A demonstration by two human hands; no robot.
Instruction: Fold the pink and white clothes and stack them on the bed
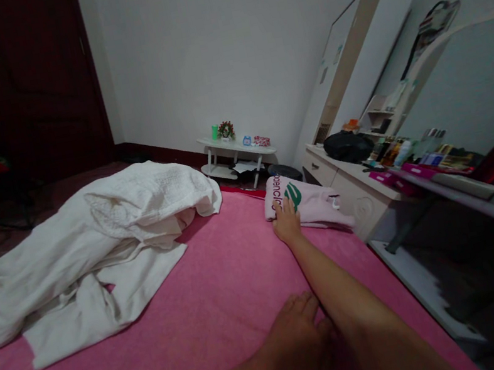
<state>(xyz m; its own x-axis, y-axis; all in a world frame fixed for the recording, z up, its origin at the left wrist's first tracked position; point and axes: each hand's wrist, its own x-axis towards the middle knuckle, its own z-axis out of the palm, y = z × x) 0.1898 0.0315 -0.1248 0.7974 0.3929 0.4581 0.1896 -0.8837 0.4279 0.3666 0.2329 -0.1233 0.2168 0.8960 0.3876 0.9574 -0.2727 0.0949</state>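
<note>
A folded pale pink garment [309,199] with green lettering lies at the far right edge of the pink bedspread [227,290], just right of frame centre, beside a white dresser [348,189]. Our right hand [286,222] reaches out to it, fingers together and flat on its near end, pinching nothing. Our left hand [296,329] rests low in the frame, fingers loosely spread and pressed on the bedspread against the right forearm. A crumpled white blanket [96,250] sprawls across the left half. A small white table [236,152] stands by the far wall, a dark door [23,84] at upper left. To handle the fold well, we judge, the palm should stay flat so the layers do not slide off the edge.
</note>
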